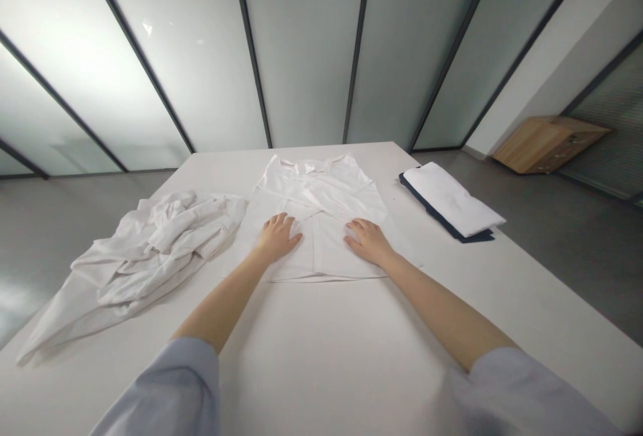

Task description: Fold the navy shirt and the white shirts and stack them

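The left hand (276, 238) and right hand (366, 242) lie open, palms down on a white shirt (321, 188) spread on the surface (321, 362), apparently pressing its folded layers flat. A crumpled white garment (145, 255) sits to the left; a folded stack (452, 198) lies right.

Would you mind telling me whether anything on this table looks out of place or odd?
One thing stands out: the crumpled white garment on the left of the table lies bunched, a corner trailing toward the edge. The white collared shirt under the left hand and right hand lies flat.
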`<state>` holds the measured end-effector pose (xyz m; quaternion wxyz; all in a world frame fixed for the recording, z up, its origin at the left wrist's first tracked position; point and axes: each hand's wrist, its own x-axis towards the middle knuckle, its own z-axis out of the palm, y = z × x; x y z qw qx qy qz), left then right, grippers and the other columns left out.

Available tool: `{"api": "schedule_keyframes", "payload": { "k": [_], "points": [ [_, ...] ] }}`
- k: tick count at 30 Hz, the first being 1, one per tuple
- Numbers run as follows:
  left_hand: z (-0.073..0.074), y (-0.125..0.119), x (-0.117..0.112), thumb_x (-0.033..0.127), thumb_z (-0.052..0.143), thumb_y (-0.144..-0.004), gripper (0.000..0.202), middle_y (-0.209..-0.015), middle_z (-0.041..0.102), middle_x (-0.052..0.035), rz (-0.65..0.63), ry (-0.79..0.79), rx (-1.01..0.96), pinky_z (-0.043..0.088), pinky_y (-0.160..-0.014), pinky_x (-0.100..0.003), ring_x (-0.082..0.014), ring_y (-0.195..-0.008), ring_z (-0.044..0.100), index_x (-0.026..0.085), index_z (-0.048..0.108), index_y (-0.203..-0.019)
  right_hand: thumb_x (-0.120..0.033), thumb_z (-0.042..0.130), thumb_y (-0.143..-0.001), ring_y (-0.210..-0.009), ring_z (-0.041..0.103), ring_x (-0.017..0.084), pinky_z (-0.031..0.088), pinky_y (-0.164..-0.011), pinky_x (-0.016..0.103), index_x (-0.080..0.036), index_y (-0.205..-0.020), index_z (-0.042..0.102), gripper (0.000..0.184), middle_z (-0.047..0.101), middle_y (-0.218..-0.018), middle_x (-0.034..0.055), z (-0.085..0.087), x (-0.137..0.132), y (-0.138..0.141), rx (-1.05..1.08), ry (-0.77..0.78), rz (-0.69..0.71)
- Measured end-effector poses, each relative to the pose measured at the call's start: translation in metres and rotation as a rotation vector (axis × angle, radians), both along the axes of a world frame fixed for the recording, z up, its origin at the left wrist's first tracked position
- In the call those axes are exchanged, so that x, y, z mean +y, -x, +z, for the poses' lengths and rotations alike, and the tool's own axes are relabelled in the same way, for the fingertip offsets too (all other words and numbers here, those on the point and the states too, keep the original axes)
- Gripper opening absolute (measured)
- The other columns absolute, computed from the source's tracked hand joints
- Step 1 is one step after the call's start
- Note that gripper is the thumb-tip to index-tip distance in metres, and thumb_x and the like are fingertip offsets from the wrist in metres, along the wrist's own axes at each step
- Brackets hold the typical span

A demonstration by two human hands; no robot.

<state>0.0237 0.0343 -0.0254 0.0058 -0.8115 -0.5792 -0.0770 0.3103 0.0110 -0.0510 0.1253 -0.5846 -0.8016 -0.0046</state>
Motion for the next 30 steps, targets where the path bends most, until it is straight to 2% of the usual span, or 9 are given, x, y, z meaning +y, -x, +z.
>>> {"api": "schedule_keyframes", "payload": {
  "k": [4, 9, 13, 15, 17, 19, 21, 26, 30],
  "points": [
    [-0.006, 0.009, -0.017, 0.052, 0.047, -0.09, 0.052, -0.146, 0.046, -0.0117, 0.002, 0.072, 0.01, 0.036, -0.107, -0.045, -0.0299, -0.134, 0.042, 0.023, 0.051, -0.133, -0.039, 0.05, -0.092, -0.125, 0.049, 0.026, 0.037, -0.104, 0.04, -0.02, -0.13, 0.058, 0.043, 0.054, -0.136, 0.0133, -0.003, 0.001, -0.004, 0.036, 0.019, 0.018],
    [-0.018, 0.016, -0.022, 0.052, 0.044, -0.092, 0.056, -0.15, 0.041, -0.0128, -0.019, 0.042, -0.034, 0.029, -0.113, -0.046, -0.0295, -0.14, 0.034, 0.02, 0.048, -0.138, -0.037, 0.052, -0.091, -0.13, 0.046, 0.025, 0.036, -0.107, 0.039, -0.021, -0.13, 0.059, 0.043, 0.054, -0.138, 0.0119, -0.004, 0.002, -0.008, 0.064, 0.019, 0.049],
    [-0.019, 0.017, -0.021, 0.049, 0.052, -0.089, 0.054, -0.145, 0.046, -0.0139, -0.034, 0.006, -0.102, 0.035, -0.11, -0.045, -0.0295, -0.135, 0.04, 0.019, 0.051, -0.134, -0.037, 0.055, -0.089, -0.128, 0.047, 0.027, 0.036, -0.106, 0.042, -0.022, -0.127, 0.061, 0.041, 0.053, -0.137, 0.0119, -0.004, 0.003, -0.01, 0.091, -0.025, 0.076],
    [-0.018, 0.017, -0.021, 0.047, 0.056, -0.087, 0.052, -0.138, 0.052, -0.0131, -0.041, -0.019, -0.147, 0.04, -0.105, -0.043, -0.0287, -0.128, 0.046, 0.019, 0.053, -0.13, -0.035, 0.057, -0.088, -0.119, 0.052, 0.027, 0.039, -0.102, 0.042, -0.022, -0.117, 0.067, 0.034, 0.057, -0.131, 0.0121, -0.003, 0.003, -0.01, 0.107, -0.065, 0.103],
    [-0.016, 0.016, -0.022, 0.044, 0.059, -0.085, 0.045, -0.127, 0.057, -0.0111, -0.045, -0.033, -0.17, 0.044, -0.1, -0.042, -0.0272, -0.118, 0.052, 0.02, 0.057, -0.124, -0.031, 0.056, -0.088, -0.105, 0.059, 0.025, 0.043, -0.094, 0.04, -0.022, -0.102, 0.073, 0.024, 0.064, -0.114, 0.0112, 0.0, 0.003, -0.01, 0.118, -0.074, 0.166],
    [-0.014, 0.014, -0.023, 0.041, 0.059, -0.085, 0.034, -0.113, 0.063, -0.0087, -0.063, -0.022, -0.172, 0.046, -0.095, -0.039, -0.025, -0.107, 0.057, 0.021, 0.062, -0.113, -0.026, 0.053, -0.089, -0.091, 0.061, 0.022, 0.045, -0.086, 0.036, -0.021, -0.091, 0.074, 0.022, 0.067, -0.097, 0.0093, 0.004, 0.002, -0.009, 0.126, -0.054, 0.236],
    [-0.011, 0.012, -0.025, 0.037, 0.058, -0.087, 0.022, -0.101, 0.066, -0.0068, -0.099, 0.009, -0.162, 0.048, -0.09, -0.036, -0.023, -0.098, 0.06, 0.021, 0.065, -0.1, -0.024, 0.051, -0.09, -0.087, 0.061, 0.021, 0.046, -0.082, 0.034, -0.02, -0.088, 0.073, 0.023, 0.068, -0.09, 0.008, 0.009, 0.001, -0.008, 0.122, -0.033, 0.272],
    [-0.002, 0.007, -0.032, 0.036, 0.053, -0.089, 0.022, -0.095, 0.07, -0.007, -0.098, -0.008, -0.117, 0.048, -0.083, -0.036, -0.0223, -0.09, 0.064, 0.021, 0.068, -0.092, -0.032, 0.053, -0.091, -0.098, 0.06, 0.022, 0.045, -0.088, 0.035, -0.019, -0.097, 0.071, 0.023, 0.068, -0.102, 0.0096, 0.017, -0.007, -0.002, 0.046, 0.022, 0.215],
    [0.001, 0.004, -0.038, 0.039, 0.047, -0.091, 0.029, -0.097, 0.071, -0.0078, -0.058, -0.025, -0.062, 0.046, -0.088, -0.038, -0.0234, -0.093, 0.066, 0.021, 0.07, -0.095, -0.044, 0.047, -0.095, -0.116, 0.056, 0.024, 0.041, -0.099, 0.038, -0.019, -0.113, 0.066, 0.036, 0.063, -0.123, 0.0122, 0.014, -0.012, 0.0, -0.029, 0.058, 0.167]
  ]
}}
